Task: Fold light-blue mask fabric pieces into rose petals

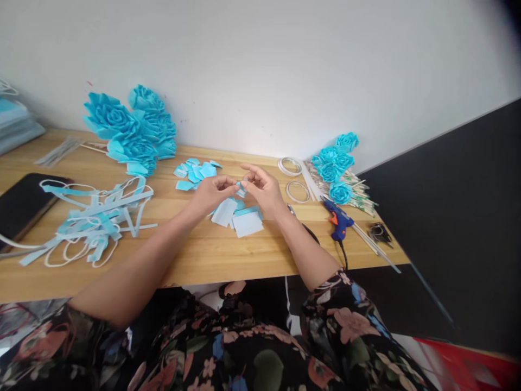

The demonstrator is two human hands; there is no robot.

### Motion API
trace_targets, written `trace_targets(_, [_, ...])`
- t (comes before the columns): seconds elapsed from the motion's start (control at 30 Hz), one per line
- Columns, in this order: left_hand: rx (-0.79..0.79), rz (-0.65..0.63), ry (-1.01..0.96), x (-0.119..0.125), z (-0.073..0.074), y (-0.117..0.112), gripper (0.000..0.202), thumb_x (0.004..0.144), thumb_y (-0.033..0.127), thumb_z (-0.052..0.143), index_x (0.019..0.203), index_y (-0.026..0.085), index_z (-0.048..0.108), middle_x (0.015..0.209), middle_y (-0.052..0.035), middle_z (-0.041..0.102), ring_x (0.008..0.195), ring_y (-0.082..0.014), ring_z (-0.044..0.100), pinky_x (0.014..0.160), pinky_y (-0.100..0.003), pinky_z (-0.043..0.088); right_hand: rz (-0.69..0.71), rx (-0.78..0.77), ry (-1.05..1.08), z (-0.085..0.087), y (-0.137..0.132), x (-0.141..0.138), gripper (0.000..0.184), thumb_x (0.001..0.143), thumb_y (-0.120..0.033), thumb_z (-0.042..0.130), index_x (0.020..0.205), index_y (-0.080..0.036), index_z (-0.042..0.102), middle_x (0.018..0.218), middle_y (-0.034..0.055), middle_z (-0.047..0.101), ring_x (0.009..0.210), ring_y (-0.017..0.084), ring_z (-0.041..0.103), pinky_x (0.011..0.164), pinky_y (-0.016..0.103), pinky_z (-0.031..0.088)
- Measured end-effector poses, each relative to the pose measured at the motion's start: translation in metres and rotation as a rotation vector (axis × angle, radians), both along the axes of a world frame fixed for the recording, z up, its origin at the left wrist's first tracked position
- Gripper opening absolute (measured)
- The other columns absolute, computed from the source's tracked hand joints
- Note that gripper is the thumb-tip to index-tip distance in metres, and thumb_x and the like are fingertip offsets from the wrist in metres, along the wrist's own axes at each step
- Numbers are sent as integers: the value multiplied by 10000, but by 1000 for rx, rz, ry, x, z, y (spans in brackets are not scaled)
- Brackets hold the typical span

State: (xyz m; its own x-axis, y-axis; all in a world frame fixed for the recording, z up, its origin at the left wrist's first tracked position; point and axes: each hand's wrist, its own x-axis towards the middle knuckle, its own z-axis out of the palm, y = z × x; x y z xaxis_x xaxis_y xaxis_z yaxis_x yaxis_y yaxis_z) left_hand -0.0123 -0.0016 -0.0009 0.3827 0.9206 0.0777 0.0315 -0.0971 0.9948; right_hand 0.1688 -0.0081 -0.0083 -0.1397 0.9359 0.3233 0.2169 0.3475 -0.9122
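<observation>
My left hand (214, 191) and my right hand (264, 187) meet over the middle of the table, each pinching a small light blue piece of material (241, 191) between thumb and fingers. Most of that piece is hidden by the fingertips. Below the hands lie blue and white cut rectangles (248, 221), overlapping one another. Just behind my left hand is a loose heap of blue cut petals (197, 172).
Blue handmade flowers (134, 130) stand back left; smaller ones (334, 160) lie right. Cut strips with white ear loops (97, 220) spread left, beside a black phone (28, 203). A blue glue gun (338, 220), tape rolls (290, 166) and sticks (368, 239) are right.
</observation>
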Motion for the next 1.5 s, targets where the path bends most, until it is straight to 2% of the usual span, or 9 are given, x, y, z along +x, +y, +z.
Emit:
trace_targets(0.1, [-6, 13, 8, 0, -1, 1, 361, 675, 501, 747, 750, 156, 670, 698, -17, 672, 610, -122, 554, 582, -246, 411, -14, 9, 18, 3, -2, 1, 427, 873, -433, 635, 1246, -225, 638, 805, -17, 612, 727, 112, 555, 711, 255, 488])
trace_targets(0.27, [8, 166, -15, -1, 2, 2, 316, 675, 465, 746, 712, 164, 660, 633, 14, 614, 575, -97, 476, 550, -236, 374, 12, -54, 57, 8, -4, 0, 487, 902, -520, 565, 1290, -228, 602, 886, 14, 656, 793, 138, 601, 757, 280, 530])
trace_targets(0.43, [14, 216, -43, -1, 5, 1, 305, 695, 458, 731, 712, 165, 648, 610, 26, 546, 559, -92, 421, 545, -250, 333, 50, -62, -26, 5, -3, -1, 525, 821, -372, 664, 1317, -225, 577, 893, 2, 645, 801, 130, 592, 710, 251, 498])
trace_targets(0.57, [17, 171, -29, 0, 3, 1, 361, 699, 512, 726, 727, 162, 643, 652, 9, 573, 609, -111, 463, 578, -257, 353, 59, -61, -57, 2, -2, -2, 570, 815, -321, 653, 1365, -233, 534, 870, -12, 635, 751, 116, 576, 679, 243, 479])
trace_targets(0.7, [28, 100, -14, 0, 1, 2, 315, 674, 444, 740, 758, 156, 643, 728, -2, 624, 663, -117, 507, 611, -245, 381, 120, -69, -86, 2, -5, -5, 604, 815, -307, 661, 1393, -237, 502, 831, -22, 614, 716, 112, 561, 661, 243, 467])
trace_targets(0.83, [4, 121, -20, -1, 1, 2, 243, 671, 371, 724, 698, 151, 625, 680, 13, 597, 631, -102, 489, 600, -239, 373, 136, -50, -118, 5, -8, -7, 589, 808, -263, 658, 1380, -237, 517, 791, -32, 569, 708, 111, 536, 680, 256, 467])
trace_targets(1.13, [-105, 105, -37, 1, 6, 0, 249, 637, 395, 693, 664, 176, 576, 642, 12, 544, 602, -113, 450, 593, -262, 375, 141, -47, -140, 11, -10, -7, 548, 807, -243, 634, 1347, -256, 544, 762, -41, 510, 668, 104, 486, 660, 255, 456])
trace_targets(1.3, [-85, 78, -70, -1, 6, 2, 263, 653, 400, 694, 656, 180, 549, 633, 22, 507, 601, -109, 443, 577, -252, 382, 158, -47, -99, 8, -10, -6, 490, 862, -319, 602, 1345, -253, 545, 787, -26, 545, 703, 118, 521, 677, 266, 470])
trace_targets(1.5, [-57, 46, -50, -2, 1, 5, 402, 684, 553, 710, 691, 179, 562, 629, 16, 525, 559, -100, 441, 553, -252, 374, 119, -44, -108, 3, -7, -4, 500, 848, -366, 642, 1331, -271, 556, 829, -14, 590, 721, 130, 543, 691, 281, 504])
